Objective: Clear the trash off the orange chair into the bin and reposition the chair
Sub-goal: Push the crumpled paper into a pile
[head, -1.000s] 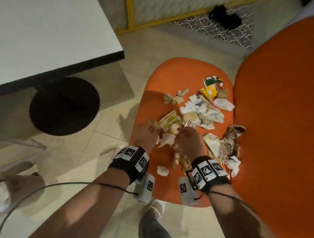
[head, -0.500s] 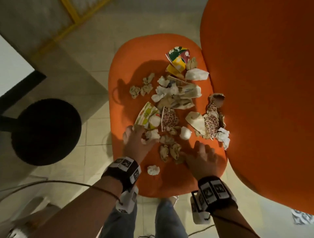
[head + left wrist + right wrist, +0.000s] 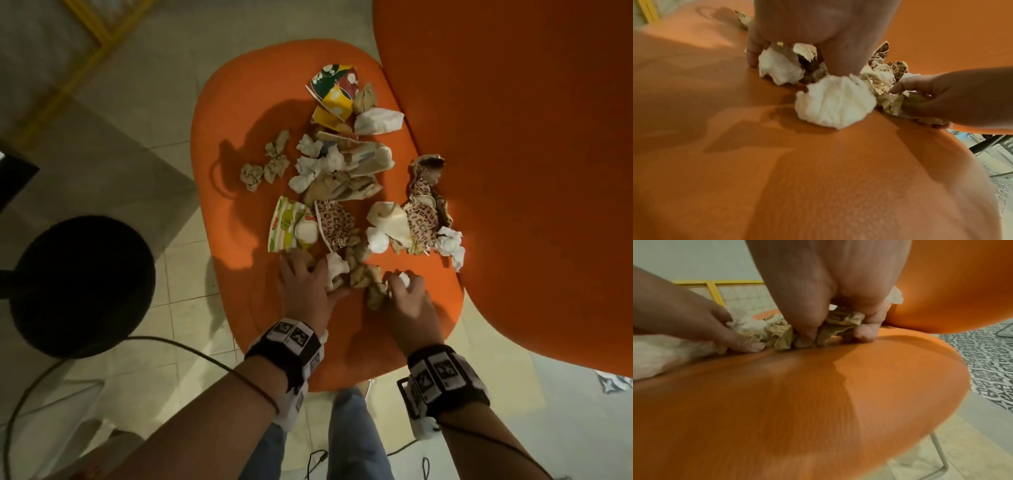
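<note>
From the head view, a pale tiled floor [image 3: 178, 274] runs under an orange chair [image 3: 239, 222], whose seat carries a spread of trash while its tall backrest rises at the right. A round black base [image 3: 82, 287] stands on the floor to the left, and a yellow frame [image 3: 85, 44] crosses the far corner. On the seat lie a coloured paper cup [image 3: 334, 90] at the far side, a leopard-print wrapper [image 3: 424, 209] close to the backrest, a fruit-print wrapper [image 3: 286, 228] nearer the middle, and small crumpled brown wads [image 3: 270, 164] toward the left. The left hand [image 3: 305, 286] lies on the seat at the near edge of the pile, fingers spread and bent against a white tissue [image 3: 335, 269]. The right hand [image 3: 407, 298] is beside it, fingers curled over crumpled brown paper [image 3: 371, 284]. No bin shows in any view.

From the left wrist view, the orange seat [image 3: 777, 162] fills the lower part. The left hand [image 3: 818, 24] presses down at the top, its fingers reaching among tissues, with a white tissue ball [image 3: 835, 102] just under the thumb; whether this grip truly holds anything I cannot tell. The right hand [image 3: 951, 97] comes in from the right, its fingers closed on brown paper.

From the right wrist view, a patterned rug [image 3: 986, 358] lies past the seat at the right. The right hand [image 3: 828, 288] has thumb and fingers clenched around crumpled brown paper [image 3: 838, 327], this grip grasping it against the seat. The left hand [image 3: 694, 318] reaches in from the left, fingertips touching white tissue [image 3: 748, 327].
</note>
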